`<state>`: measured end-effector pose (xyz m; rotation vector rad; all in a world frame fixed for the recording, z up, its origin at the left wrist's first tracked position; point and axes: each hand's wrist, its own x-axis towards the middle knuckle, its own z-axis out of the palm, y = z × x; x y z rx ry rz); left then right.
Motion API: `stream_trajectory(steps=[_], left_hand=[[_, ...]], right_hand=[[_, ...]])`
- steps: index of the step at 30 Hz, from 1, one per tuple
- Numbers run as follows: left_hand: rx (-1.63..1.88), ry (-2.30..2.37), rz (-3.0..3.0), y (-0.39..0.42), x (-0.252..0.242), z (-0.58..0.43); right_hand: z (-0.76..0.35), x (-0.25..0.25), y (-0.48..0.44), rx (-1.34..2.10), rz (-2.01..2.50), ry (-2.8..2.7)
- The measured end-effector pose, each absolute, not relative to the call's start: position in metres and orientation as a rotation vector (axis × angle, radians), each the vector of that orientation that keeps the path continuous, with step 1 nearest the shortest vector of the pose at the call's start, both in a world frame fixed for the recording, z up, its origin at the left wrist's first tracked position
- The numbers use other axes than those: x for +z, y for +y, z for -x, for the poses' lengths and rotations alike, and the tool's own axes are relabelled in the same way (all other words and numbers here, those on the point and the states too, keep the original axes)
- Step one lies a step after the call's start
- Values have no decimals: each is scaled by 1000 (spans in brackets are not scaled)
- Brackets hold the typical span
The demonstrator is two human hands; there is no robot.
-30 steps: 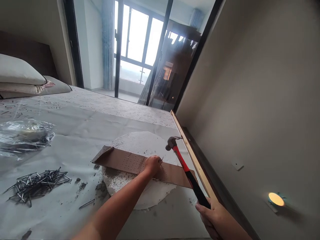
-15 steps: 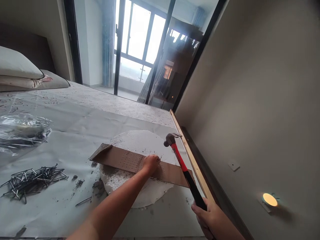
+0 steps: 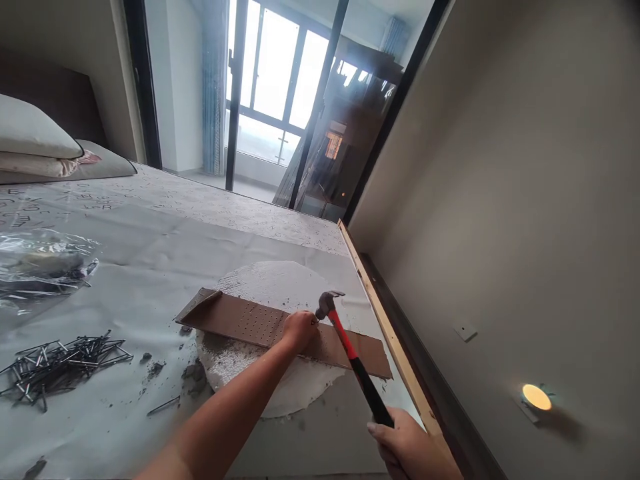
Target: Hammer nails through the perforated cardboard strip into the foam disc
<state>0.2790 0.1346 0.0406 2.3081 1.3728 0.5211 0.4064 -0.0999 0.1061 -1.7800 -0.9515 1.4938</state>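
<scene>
A brown cardboard strip [image 3: 350, 347], dotted with rows of small holes, lies across a round white foam slab [image 3: 280, 273]. My left hand [image 3: 299, 331] rests on the strip, its fingers pinched around a nail that the hand and hammer head mostly hide. My right hand [image 3: 410, 440] grips the black handle of a claw hammer [image 3: 345, 337] with a red neck. The hammer's head is down beside my left fingertips, at the nail; whether it touches cannot be made out.
A heap of loose nails [image 3: 65, 367] lies at left, with a single nail [image 3: 164, 405] apart from it. Behind the heap sits a clear plastic bag [image 3: 45, 267]. Grey crumbs [image 3: 195, 377] lie by the slab. A wooden rail [image 3: 385, 320] edges the bed at right, near the wall.
The hammer's head has come down and left to the nail in my left fingers. My right hand moved slightly left with it; my left hand stays on the cardboard.
</scene>
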Motion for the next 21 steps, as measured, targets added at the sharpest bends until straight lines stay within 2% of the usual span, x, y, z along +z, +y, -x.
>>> stream_trajectory(steps=[8, 14, 17, 21], left_hand=[[796, 1316, -2021, 141, 41, -275], [1058, 1286, -1665, 146, 39, -268], [1064, 1281, -1643, 151, 40, -270], [1093, 1202, -1643, 142, 60, -265]], right_hand=[[-413, 110, -106, 1396, 1733, -981], [-408, 77, -100, 1604, 1754, -957], [-409, 71, -104, 1526, 1744, -992], [-409, 87, -129, 1357, 1803, -954]])
